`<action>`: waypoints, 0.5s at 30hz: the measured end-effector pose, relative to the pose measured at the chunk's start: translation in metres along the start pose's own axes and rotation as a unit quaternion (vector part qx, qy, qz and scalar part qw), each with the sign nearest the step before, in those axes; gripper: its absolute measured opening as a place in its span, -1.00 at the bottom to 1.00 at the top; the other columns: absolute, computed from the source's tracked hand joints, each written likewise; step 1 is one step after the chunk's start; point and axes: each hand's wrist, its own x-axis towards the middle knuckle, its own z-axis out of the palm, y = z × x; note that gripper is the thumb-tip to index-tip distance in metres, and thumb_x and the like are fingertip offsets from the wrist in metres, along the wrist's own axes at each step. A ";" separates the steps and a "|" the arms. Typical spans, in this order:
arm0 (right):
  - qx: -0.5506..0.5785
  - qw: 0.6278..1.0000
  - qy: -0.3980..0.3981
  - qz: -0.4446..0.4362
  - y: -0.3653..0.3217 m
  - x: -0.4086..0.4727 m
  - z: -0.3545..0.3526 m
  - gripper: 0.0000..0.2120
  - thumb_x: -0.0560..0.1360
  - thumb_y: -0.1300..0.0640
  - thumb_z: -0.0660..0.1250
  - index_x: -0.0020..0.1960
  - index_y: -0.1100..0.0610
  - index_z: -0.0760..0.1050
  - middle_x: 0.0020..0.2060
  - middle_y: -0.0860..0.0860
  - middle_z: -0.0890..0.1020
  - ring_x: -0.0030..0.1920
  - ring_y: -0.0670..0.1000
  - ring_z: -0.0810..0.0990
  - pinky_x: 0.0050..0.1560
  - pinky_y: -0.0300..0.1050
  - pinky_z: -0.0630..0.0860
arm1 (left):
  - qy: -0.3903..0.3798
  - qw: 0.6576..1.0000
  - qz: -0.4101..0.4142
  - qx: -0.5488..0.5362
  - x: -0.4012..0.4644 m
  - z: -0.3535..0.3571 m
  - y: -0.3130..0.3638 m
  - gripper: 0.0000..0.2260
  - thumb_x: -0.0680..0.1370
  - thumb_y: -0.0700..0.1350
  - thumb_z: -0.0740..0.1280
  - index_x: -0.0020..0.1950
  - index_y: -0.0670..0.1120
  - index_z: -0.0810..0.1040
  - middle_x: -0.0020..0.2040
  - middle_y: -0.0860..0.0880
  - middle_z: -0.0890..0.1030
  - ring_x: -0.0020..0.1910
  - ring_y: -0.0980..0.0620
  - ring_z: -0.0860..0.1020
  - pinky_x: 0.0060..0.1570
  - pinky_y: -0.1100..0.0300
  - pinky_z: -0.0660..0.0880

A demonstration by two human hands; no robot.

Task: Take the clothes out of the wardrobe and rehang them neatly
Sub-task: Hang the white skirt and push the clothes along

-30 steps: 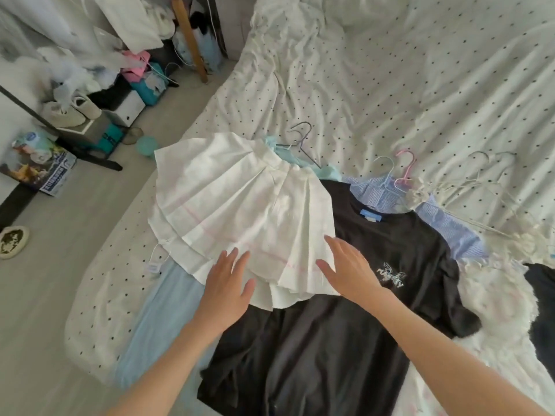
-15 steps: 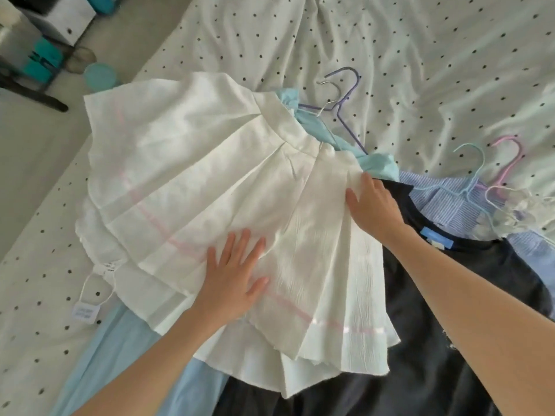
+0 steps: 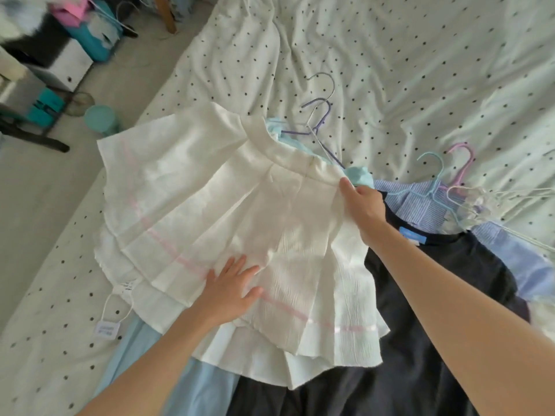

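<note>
While the left hand (image 3: pixel 231 291) presses flat, right-hand fingers (image 3: pixel 345 187) pinch the skirt (image 3: pixel 240 223), waistband pointing up-right.

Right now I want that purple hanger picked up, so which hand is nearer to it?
Right. The right hand grips the white skirt's waistband corner just below the purple hanger. The left hand presses flat near the skirt's hem, farther away.

2 bare forearms show from the bottom edge, with no sleeve on either one in view. The left hand (image 3: pixel 229 291) and the right hand (image 3: pixel 365 205) carry no glove, ring, watch or bracelet. The fingernails are short and without visible polish.
</note>
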 end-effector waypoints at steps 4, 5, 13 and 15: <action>0.013 0.999 0.028 -0.025 0.001 -0.035 -0.034 -0.60 0.50 -0.08 0.23 -0.40 0.13 0.30 -0.45 -0.02 0.37 -0.40 -0.02 0.35 -0.41 -0.13 0.23 | 0.110 0.992 0.026 -0.054 -0.044 -0.018 0.023 -0.57 0.63 0.07 -0.02 0.50 0.04 0.10 0.53 0.02 0.01 0.51 0.07 -0.07 0.45 0.11 -0.08; 0.017 0.999 0.032 -0.031 -0.001 -0.047 -0.046 -0.59 0.50 -0.08 0.25 -0.40 0.13 0.29 -0.45 -0.02 0.38 -0.41 -0.03 0.34 -0.41 -0.14 0.22 | 0.140 0.987 0.036 -0.076 -0.057 -0.024 0.030 -0.58 0.63 0.04 0.01 0.49 0.04 0.12 0.53 0.03 0.03 0.50 0.08 -0.05 0.46 0.14 -0.05; -0.016 0.985 0.110 -0.133 -0.011 -0.131 -0.201 -0.51 0.40 -0.18 0.37 -0.43 0.17 0.31 -0.49 0.01 0.35 -0.41 0.04 0.34 -0.35 -0.08 0.22 | 0.434 0.885 0.162 -0.045 -0.115 -0.099 0.121 -0.63 0.56 -0.24 0.12 0.37 -0.14 0.37 0.46 -0.17 0.25 0.48 -0.13 0.09 0.38 0.05 0.11; -0.020 0.974 0.169 -0.150 -0.005 -0.159 -0.248 -0.50 0.39 -0.18 0.38 -0.46 0.13 0.25 -0.52 0.00 0.31 -0.42 0.03 0.30 -0.40 -0.11 0.17 | 0.477 0.857 0.188 -0.037 -0.133 -0.119 0.159 -0.60 0.57 -0.29 0.15 0.42 -0.13 0.29 0.48 -0.16 0.19 0.50 -0.08 0.03 0.39 0.08 0.04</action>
